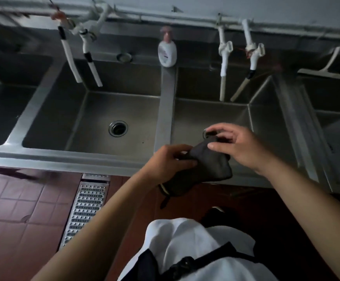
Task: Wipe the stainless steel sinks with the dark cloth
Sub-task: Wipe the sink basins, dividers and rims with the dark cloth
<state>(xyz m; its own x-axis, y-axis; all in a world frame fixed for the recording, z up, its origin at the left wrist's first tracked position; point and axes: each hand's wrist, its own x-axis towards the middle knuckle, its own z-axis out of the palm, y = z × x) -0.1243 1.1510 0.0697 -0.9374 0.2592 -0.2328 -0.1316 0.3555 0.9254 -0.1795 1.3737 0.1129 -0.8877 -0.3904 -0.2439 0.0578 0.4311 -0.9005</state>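
We see a dim, bluish picture, underexposed across most of the sinks [122, 110]. The brightest patches are the white shirt [187, 246] at the bottom edge and soft sheen along the sinks' front rim and the divider between the basins. The far left basin and the right edge sink into deep shadow. Motion blur smears the top left corner and the floor [19, 209] beneath the front rim. Wide-angle distortion bends the sink edges outward.
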